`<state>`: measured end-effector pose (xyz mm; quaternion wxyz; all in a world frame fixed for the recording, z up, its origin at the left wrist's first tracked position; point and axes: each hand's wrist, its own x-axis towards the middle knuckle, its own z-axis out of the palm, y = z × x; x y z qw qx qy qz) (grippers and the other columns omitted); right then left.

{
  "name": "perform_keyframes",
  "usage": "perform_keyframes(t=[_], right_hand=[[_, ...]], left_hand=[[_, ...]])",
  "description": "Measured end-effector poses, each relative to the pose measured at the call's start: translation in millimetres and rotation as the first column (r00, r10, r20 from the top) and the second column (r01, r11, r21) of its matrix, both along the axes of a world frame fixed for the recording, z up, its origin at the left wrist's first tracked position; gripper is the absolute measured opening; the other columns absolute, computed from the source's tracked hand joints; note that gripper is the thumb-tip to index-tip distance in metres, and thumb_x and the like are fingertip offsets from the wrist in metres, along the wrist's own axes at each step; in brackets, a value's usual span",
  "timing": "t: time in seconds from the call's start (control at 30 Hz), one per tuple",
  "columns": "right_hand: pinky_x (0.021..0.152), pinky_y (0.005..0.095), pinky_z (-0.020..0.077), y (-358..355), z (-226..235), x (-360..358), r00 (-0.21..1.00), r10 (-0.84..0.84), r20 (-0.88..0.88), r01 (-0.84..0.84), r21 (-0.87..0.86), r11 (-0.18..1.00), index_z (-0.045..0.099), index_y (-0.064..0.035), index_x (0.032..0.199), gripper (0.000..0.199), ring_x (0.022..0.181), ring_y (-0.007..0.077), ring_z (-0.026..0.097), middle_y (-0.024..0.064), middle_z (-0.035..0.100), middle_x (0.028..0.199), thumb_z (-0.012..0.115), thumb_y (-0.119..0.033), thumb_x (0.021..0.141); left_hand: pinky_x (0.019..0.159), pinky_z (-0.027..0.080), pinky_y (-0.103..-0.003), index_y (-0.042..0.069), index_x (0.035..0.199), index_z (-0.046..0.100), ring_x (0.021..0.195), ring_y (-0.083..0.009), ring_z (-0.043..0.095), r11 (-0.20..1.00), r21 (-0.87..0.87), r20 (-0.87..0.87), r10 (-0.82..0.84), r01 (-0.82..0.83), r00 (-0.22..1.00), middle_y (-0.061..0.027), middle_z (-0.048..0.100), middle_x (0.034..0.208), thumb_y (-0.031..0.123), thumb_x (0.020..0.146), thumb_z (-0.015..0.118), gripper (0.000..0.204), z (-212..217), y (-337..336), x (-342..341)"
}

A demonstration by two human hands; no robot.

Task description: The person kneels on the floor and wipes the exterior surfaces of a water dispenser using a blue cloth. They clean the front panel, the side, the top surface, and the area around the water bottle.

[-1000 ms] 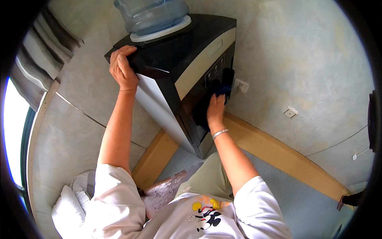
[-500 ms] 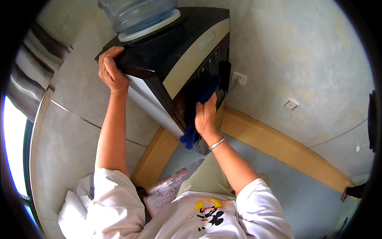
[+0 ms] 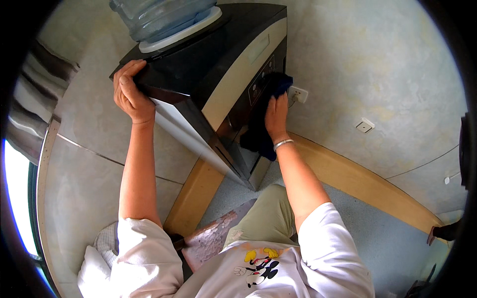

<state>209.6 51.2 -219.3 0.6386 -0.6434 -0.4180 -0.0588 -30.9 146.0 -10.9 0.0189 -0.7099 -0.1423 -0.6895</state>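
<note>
A black and silver water dispenser stands before me, with a clear blue water bottle on its top. My left hand grips the upper left edge of the dispenser, its fingers bent over the top. At the front, my right hand presses a dark blue cloth against the dispenser, near its right side below the control panel. The cloth hangs down past my wrist, and the part of the front behind it is hidden. A silver bracelet circles my right wrist.
A wall socket with a plug sits right of the dispenser, and another wall plate farther right. Tan baseboard borders the blue-grey floor. Striped curtains hang at the left, near white fabric. A patterned mat lies below.
My right hand has moved right and up with the cloth, across the dispenser's front. My left hand keeps its hold on the edge; the whole view has shifted slightly.
</note>
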Motion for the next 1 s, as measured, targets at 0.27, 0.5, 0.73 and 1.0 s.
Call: perform_keyframes(t=[0.27, 0.5, 0.73, 1.0], right_hand=[[0.085, 0.0404, 0.0382, -40, -165, -60, 0.961, -0.100, -0.260, -0.021, -0.424, 0.906, 0.050, 0.0099, 0.103, 0.030, 0.096, 0.0417, 0.049, 0.0307, 0.052, 0.102, 0.041, -0.017, 0.092], [0.097, 0.0381, 0.0329, -83, -110, -129, 0.598, -0.127, -0.791, -0.279, -0.354, 0.893, 0.045, 0.0111, 0.115, 0.039, 0.114, 0.0403, 0.043, 0.0290, 0.046, 0.122, 0.039, -0.021, 0.093], [0.104, 0.0392, 0.0245, -116, -7, -158, 0.894, 0.209, -0.397, -0.269, -0.101, 0.958, 0.041, 0.0068, 0.120, 0.036, 0.125, 0.0385, 0.031, 0.0262, 0.032, 0.135, 0.042, -0.014, 0.091], [0.103, 0.0442, 0.0264, -105, 33, -143, 0.962, 0.265, 0.070, -0.274, 0.184, 0.944, 0.047, 0.0043, 0.119, 0.034, 0.123, 0.0441, 0.032, 0.0269, 0.037, 0.132, 0.047, -0.011, 0.088]], left_hand=[[0.083, 0.041, -0.032, 0.000, 0.080, 0.067, 0.087, -0.0225, 0.057, 1.000, 0.024, 0.020, -0.017, 0.017, 1.000, -0.0113, 0.065, 0.087, 0.027, 0.095, 0.029, 0.049, 3, -1, 5], [0.084, 0.041, -0.032, 0.000, 0.080, 0.066, 0.088, -0.0234, 0.057, 0.999, 0.034, -0.013, 0.022, -0.021, 1.000, -0.0116, 0.064, 0.088, 0.025, 0.094, 0.029, 0.046, 3, -3, 2], [0.083, 0.041, -0.032, 0.001, 0.079, 0.066, 0.087, -0.0235, 0.057, 0.999, 0.033, 0.000, 0.015, -0.015, 1.000, -0.0109, 0.065, 0.087, 0.022, 0.093, 0.030, 0.044, 4, -4, 2], [0.083, 0.041, -0.032, 0.001, 0.080, 0.066, 0.087, -0.0235, 0.057, 1.000, 0.022, 0.013, 0.008, -0.008, 1.000, -0.0110, 0.065, 0.087, 0.024, 0.093, 0.030, 0.045, 3, -4, 5]])
